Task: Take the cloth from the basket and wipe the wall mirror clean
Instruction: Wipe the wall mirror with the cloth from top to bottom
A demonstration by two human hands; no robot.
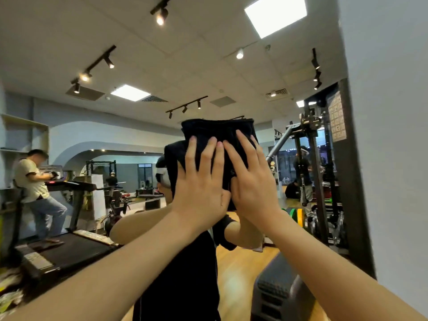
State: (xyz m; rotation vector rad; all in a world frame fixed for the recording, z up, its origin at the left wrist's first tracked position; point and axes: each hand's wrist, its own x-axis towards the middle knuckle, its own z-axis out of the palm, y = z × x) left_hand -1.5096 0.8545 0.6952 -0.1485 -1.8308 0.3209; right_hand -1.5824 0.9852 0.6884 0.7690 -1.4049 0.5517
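I have both palms flat on the folded black cloth (pixel 217 135), pressing it against the wall mirror (pixel 139 66) at about head height, so the cloth covers my own reflection. My left hand (pixel 200 181) and right hand (pixel 251 181) lie side by side, fingers straight and slightly spread, the fingertips pointing up. I judge two flat hands spread the pressure so the whole pad rubs the glass rather than one corner. The cloth sits as a thick, roughly square wad, slightly taller than wide, its long axis upright and its top fold level above my fingers. The basket is not in view.
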